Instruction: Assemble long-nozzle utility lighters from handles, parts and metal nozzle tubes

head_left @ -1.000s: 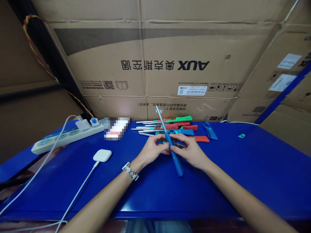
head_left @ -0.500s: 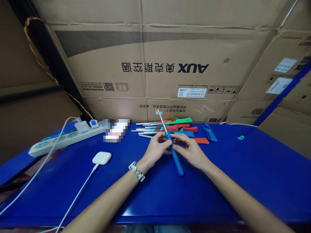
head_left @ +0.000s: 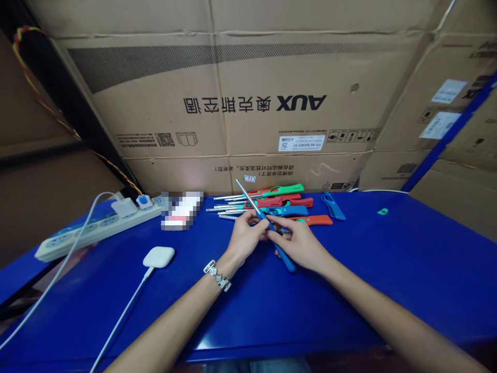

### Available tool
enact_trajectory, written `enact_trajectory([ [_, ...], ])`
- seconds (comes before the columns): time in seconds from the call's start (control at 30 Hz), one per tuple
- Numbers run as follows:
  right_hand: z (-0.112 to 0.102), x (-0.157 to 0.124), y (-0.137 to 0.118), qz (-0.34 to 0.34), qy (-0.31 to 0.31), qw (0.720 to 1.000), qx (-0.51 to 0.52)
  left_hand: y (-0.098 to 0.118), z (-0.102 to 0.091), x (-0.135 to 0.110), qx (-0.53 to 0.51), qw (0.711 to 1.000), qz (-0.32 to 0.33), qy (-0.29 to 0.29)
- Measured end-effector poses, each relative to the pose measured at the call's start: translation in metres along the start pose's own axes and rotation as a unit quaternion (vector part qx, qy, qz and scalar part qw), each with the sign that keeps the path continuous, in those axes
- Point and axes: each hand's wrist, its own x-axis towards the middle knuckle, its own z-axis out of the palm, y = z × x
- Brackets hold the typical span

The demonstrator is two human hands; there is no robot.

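now | left hand (head_left: 245,235) fingers pinched on blue lighter (head_left: 278,247) | right hand (head_left: 298,243) fingers curled round its handle

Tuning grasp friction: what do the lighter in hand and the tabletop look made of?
The lighter: blue handle looks like matte moulded plastic; its thin tube looks like bare metal, silvery with a bright glint. The tabletop: glossy blue, probably painted metal or laminate; it shows soft reflections.

Blue stick lighter (head_left: 286,260), long metal nozzle pointing up-left, handle end low, held mid-body
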Motion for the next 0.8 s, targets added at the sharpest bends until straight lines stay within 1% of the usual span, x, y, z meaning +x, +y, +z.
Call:
enact_trajectory([
  [0.1, 0.001, -0.001, 0.0, 0.0, 0.006, 1.0, 0.002, 0.0, 0.0, 0.001, -0.002, 1.0, -0.005, 0.001],
  [0.3, -0.003, 0.001, -0.001, 0.026, -0.004, 0.999, 0.036, 0.006, 0.003, 0.003, -0.01, 0.999, -0.028, -0.021],
  [0.53, -0.009, 0.008, -0.006, 0.062, 0.008, 0.996, 0.068, 0.008, 0.008, 0.01, -0.029, 0.998, -0.056, -0.011],
  [0.6, -0.009, 0.011, -0.005, 0.052, 0.025, 0.994, 0.09, 0.007, 0.008, 0.012, -0.043, 0.997, -0.062, -0.026],
  [0.67, -0.01, 0.015, -0.003, 0.043, 0.041, 0.993, 0.105, 0.006, 0.006, 0.014, -0.065, 0.995, -0.06, -0.056],
  [0.73, -0.011, 0.018, -0.004, 0.048, 0.04, 0.992, 0.112, 0.004, 0.004, 0.014, -0.09, 0.991, -0.055, -0.082],
  [0.8, -0.014, 0.023, -0.005, 0.061, 0.03, 0.991, 0.112, 0.003, 0.002, 0.015, -0.108, 0.989, -0.056, -0.084],
])
